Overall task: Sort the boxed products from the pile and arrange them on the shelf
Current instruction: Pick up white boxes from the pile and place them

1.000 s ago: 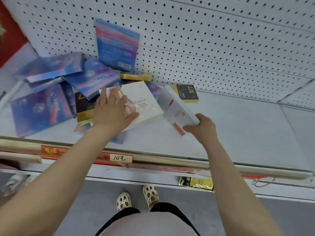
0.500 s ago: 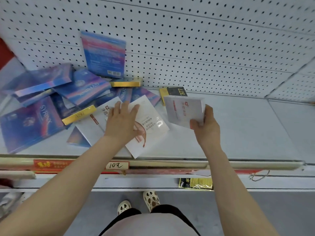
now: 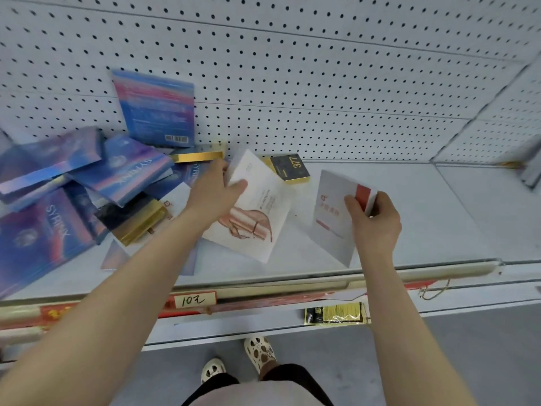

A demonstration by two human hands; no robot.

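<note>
The right hand pinches a white box with a red stripe by its right edge, tilted above the shelf. The left hand grips a white box with a copper drawing — beside the blue-and-gold pile.

We see both forearms bare from elbow to wrist, with no sleeve, watch or ring on the left grip or the right grip. Far below the grips we find cream perforated clog shoes with round holes across the toes. Above the shoes we make out dark trouser legs, and nearest the camera a pale garment over the body.
</note>
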